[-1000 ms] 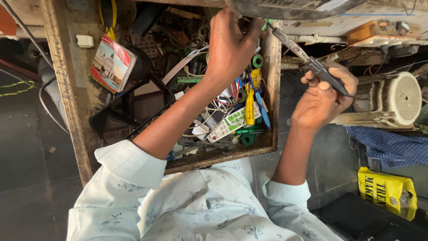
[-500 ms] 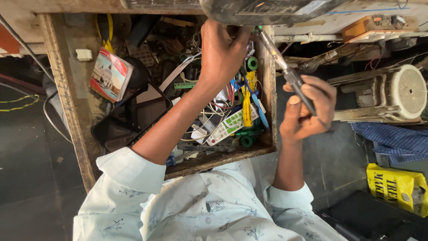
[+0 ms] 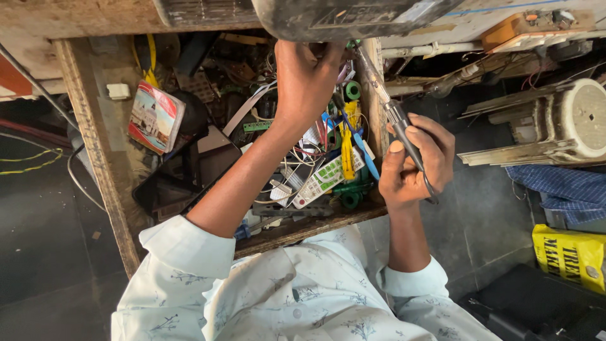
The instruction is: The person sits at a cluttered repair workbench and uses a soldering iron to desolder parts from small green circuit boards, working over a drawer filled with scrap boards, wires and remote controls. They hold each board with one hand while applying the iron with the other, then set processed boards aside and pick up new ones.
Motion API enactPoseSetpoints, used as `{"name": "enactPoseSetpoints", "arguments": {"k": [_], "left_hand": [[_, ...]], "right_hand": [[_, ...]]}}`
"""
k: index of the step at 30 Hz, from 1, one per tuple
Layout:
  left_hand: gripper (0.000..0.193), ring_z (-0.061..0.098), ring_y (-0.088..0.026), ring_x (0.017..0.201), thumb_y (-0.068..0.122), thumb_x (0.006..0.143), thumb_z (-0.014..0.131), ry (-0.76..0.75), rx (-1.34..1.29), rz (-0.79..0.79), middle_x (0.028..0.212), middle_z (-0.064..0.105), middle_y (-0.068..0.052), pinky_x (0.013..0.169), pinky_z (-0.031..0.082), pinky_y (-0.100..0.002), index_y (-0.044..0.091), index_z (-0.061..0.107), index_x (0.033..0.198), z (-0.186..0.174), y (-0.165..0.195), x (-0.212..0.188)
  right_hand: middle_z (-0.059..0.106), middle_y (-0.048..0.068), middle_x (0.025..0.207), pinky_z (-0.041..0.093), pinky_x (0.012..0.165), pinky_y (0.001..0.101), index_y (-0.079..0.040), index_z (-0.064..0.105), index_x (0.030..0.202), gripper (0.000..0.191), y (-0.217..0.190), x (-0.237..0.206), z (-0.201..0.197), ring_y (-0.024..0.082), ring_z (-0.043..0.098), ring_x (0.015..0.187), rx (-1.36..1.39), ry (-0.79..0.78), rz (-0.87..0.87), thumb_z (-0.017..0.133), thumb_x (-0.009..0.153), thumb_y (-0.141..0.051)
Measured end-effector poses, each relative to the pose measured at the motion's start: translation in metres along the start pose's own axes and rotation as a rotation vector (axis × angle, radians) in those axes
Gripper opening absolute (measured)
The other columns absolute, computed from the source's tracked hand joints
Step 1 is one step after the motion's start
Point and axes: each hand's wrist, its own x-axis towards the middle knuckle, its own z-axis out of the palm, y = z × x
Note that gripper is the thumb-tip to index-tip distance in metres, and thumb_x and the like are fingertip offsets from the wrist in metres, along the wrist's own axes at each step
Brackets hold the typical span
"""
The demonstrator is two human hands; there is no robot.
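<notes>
My left hand (image 3: pixel 306 82) reaches up over an open wooden drawer (image 3: pixel 95 164), and its curled fingers grip the lower edge of a dark casing (image 3: pixel 341 19) that lies on the bench top. My right hand (image 3: pixel 416 161) is closed on the black handle of a slim soldering iron (image 3: pixel 394 117). The iron's metal tip points up and left, close beside my left fingers under the casing. My pale patterned shirt sleeves fill the bottom of the view.
The drawer holds a jumble of wires, a white remote control (image 3: pixel 325 173), a yellow-handled tool (image 3: pixel 347 148), green spools (image 3: pixel 353 90) and a small colourful box (image 3: pixel 154 117). To the right are a round white motor (image 3: pixel 581 120), a blue checked cloth (image 3: pixel 555 183) and a yellow bag (image 3: pixel 568 252).
My right hand has swung the soldering iron left and more upright, bringing its tip close to my left fingers. My left hand has stayed at the casing's edge.
</notes>
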Motion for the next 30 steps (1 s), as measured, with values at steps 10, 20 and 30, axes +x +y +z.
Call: {"name": "enactPoseSetpoints", "arguments": {"k": [10,20,30], "left_hand": [[0.016,0.078,-0.017,0.084,-0.007,0.099,0.066,-0.016,0.024,0.144,0.097,0.076,-0.01,0.074,0.067,-0.032,-0.006,0.065,0.114,-0.003,-0.003,0.001],[0.015,0.073,-0.015,0.08,-0.003,0.097,0.072,0.035,0.162,0.166,0.093,0.075,-0.008,0.073,0.06,-0.031,-0.002,0.067,0.111,-0.002,0.001,0.001],[0.017,0.076,-0.016,0.088,-0.002,0.097,0.071,0.038,0.159,0.186,0.1,0.075,-0.009,0.079,0.062,-0.033,-0.002,0.067,0.114,-0.002,0.003,0.001]], "right_hand": [[0.056,0.023,0.128,0.068,0.08,0.034,0.004,0.056,0.126,0.021,-0.004,0.001,0.002,0.026,0.075,0.095,0.053,0.033,0.091,0.062,0.111,-0.01],[0.058,0.02,0.126,0.067,0.088,0.0366,0.002,0.057,0.128,0.023,-0.013,0.005,-0.005,0.033,0.07,0.111,-0.153,-0.063,-0.041,0.064,0.107,-0.004],[0.056,0.022,0.131,0.065,0.09,0.037,0.002,0.055,0.13,0.024,-0.015,0.004,-0.001,0.032,0.07,0.112,-0.058,-0.06,0.032,0.061,0.107,0.002]]}}
